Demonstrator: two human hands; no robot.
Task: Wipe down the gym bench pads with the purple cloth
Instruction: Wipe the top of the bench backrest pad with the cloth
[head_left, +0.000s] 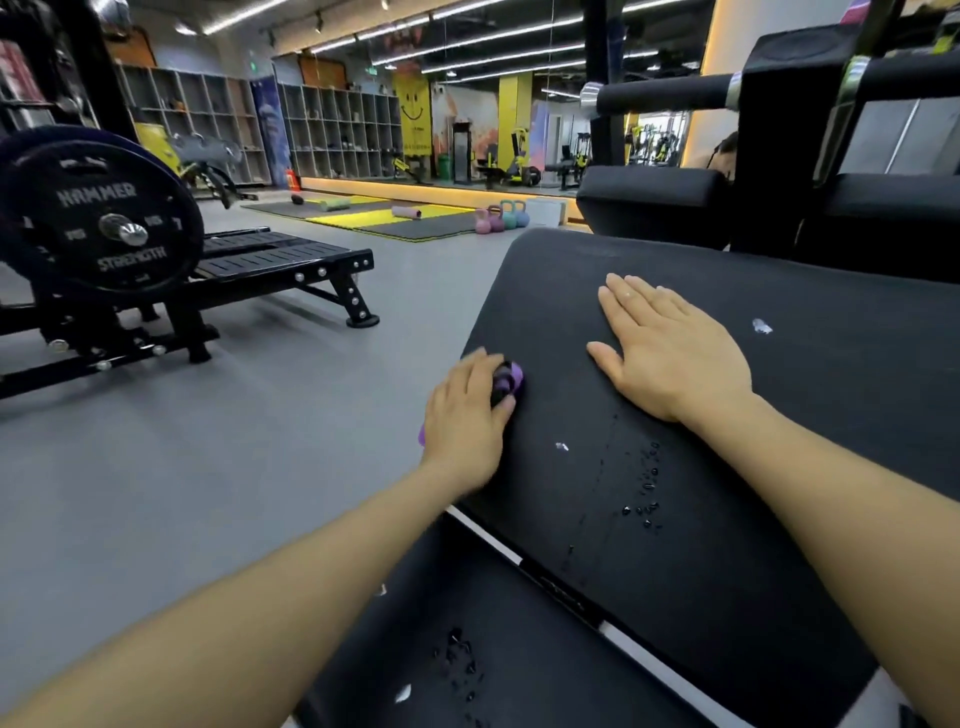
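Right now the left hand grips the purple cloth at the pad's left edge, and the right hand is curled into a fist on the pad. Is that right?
Not quite. The head view shows the right hand lying flat on the pad with fingers straight, not in a fist. The rest holds: the left hand grips the purple cloth at the pad's left edge.

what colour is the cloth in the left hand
Purple; the cloth shows bunched under the left hand in the head view.
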